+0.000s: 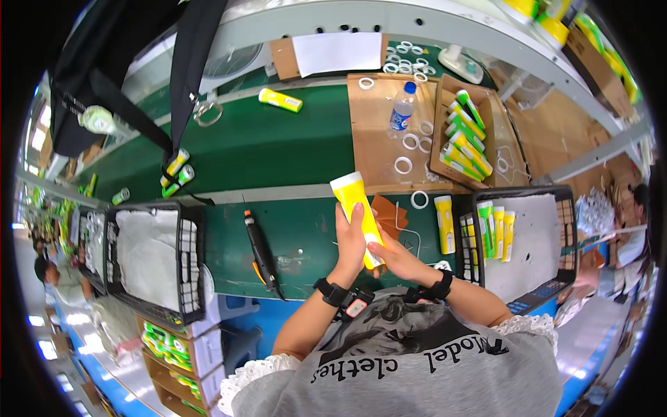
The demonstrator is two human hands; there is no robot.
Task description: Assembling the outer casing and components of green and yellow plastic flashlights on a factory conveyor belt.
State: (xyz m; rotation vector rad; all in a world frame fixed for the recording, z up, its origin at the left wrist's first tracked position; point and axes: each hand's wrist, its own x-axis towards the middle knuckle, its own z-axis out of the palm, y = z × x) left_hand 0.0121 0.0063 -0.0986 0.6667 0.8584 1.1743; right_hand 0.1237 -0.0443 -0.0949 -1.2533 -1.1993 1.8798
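A yellow flashlight (355, 197) with a white head stands tilted between my hands above the green bench, its head pointing away from me. My left hand (349, 238) is wrapped round the left side of its body. At its lower end, my right hand (396, 258) presses with the fingers against the tail. To the left of my hands lies a black electric screwdriver (260, 248) with orange parts. A further yellow flashlight (445, 224) lies on the bench right of my right hand.
Black baskets stand at left (182, 264) and right (467, 240), the right one holding several flashlights. A cardboard box (438, 149) of flashlights, a water bottle (401, 111) and white rings (403, 165) lie beyond. Another flashlight (280, 100) rests on the green belt (278, 146). Black straps (184, 76) hang at upper left.
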